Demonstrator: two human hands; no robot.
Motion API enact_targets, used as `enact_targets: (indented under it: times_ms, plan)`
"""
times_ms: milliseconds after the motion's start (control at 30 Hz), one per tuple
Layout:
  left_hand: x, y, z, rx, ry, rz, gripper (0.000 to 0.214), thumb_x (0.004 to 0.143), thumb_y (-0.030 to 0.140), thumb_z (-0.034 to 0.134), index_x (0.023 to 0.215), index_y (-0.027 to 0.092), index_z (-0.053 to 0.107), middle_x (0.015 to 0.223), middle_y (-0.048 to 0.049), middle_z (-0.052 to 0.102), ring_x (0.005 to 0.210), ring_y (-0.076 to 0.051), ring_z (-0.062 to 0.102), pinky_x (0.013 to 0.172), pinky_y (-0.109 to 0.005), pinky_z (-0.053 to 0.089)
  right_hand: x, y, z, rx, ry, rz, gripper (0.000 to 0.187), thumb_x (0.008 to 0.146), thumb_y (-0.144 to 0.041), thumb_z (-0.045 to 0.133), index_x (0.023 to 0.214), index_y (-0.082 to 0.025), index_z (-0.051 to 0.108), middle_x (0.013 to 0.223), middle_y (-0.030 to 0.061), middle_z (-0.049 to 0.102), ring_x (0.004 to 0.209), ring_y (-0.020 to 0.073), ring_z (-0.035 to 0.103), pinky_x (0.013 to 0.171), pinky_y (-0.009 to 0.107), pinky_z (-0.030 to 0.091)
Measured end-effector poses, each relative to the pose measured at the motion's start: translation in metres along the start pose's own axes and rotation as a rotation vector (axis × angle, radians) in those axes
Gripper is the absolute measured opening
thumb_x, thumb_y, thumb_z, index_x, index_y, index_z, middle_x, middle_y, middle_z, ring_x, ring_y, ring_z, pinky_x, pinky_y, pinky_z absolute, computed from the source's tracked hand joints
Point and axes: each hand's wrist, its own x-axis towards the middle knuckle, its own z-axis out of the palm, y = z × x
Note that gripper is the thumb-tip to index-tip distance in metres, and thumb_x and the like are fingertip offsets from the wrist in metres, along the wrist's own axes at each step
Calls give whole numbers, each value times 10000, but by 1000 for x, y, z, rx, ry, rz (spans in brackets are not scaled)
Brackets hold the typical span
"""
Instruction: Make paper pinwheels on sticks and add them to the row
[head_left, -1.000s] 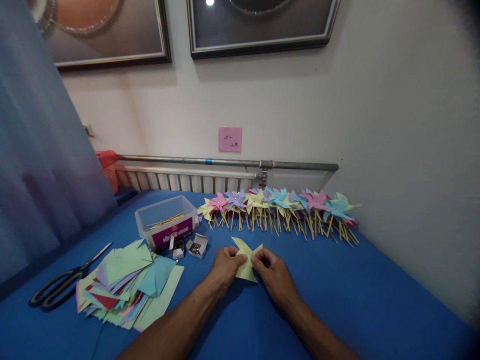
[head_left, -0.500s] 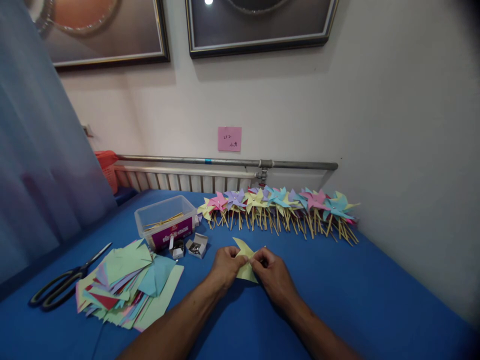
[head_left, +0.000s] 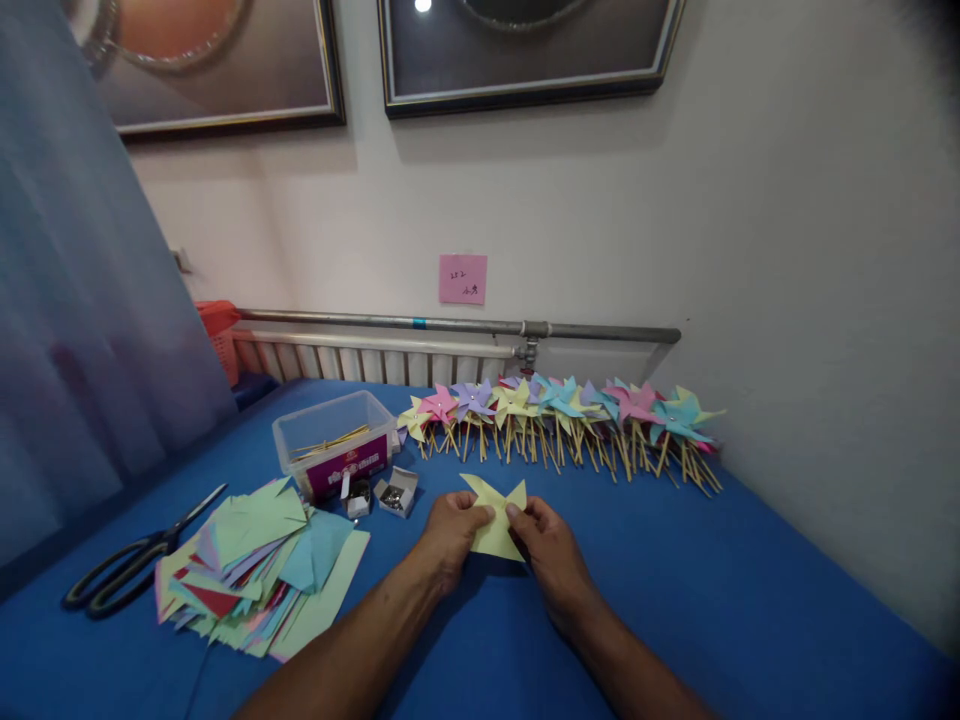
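Left of the plastic tub [head_left: 352,470] we have scissors [head_left: 160,540]; before it, a paper pile [head_left: 255,560], apparently placed within reach; right of it and nearer us, our left hand [head_left: 451,532] and right hand [head_left: 550,545] have their grip closed on the yellow paper [head_left: 495,537], presumably to steady it; pinwheels [head_left: 559,396] lie right of the tub, perhaps for working room.

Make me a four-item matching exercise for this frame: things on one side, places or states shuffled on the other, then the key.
1. Yellow paper
2. Scissors
3. Plastic tub
4. Pink note

A. On the wall, above the pipe
B. Holding thin sticks
C. Pinched by left hand and right hand
D. Left of the paper pile

Pairs: 1-C; 2-D; 3-B; 4-A
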Motion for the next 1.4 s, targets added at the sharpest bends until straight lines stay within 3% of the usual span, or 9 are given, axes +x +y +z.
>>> enact_targets:
  times_ms: [67,267,433,700,1067,1400]
  plan:
    - [0,0,0,-4,0,-5,309,508,285,843,672,111,648,561,-61,672,476,-131,565,532,-252,431,0,2,0,10,-16,13,414,728,-591,743,812,-201,630,656,-1,667,605,181,603,587,282,451]
    - [-1,-1,0,-12,-8,-6,298,504,270,859,641,108,649,551,-45,661,461,-111,538,512,-244,402,0,3,-1,-6,-22,6,418,720,-556,761,892,-181,690,791,43,739,707,212,645,625,294,470]
    - [-1,-2,0,-11,-6,-11,346,468,288,893,650,105,662,574,-47,674,490,-120,560,531,-249,419,0,0,-2,-113,39,-19,396,709,-528,745,873,-170,700,711,38,717,635,198,609,591,292,458]
    - [-2,-2,2,0,-12,8,391,449,310,918,611,117,620,548,-30,639,463,-100,516,501,-237,364,4,3,-5,-222,69,-83,319,716,-468,707,862,-185,702,743,52,719,685,229,637,627,317,489]
    - [-1,-2,1,70,35,-10,294,520,281,828,587,154,571,496,3,592,434,-95,484,476,-231,357,10,13,-8,-208,12,-82,389,700,-477,731,939,-170,727,824,77,758,705,235,659,615,312,498]
    - [-2,0,1,54,36,-24,270,499,271,810,597,152,589,514,-10,613,453,-112,509,489,-243,380,12,16,-11,-160,-7,-61,436,667,-497,771,950,-168,727,837,82,766,729,248,678,633,327,515]
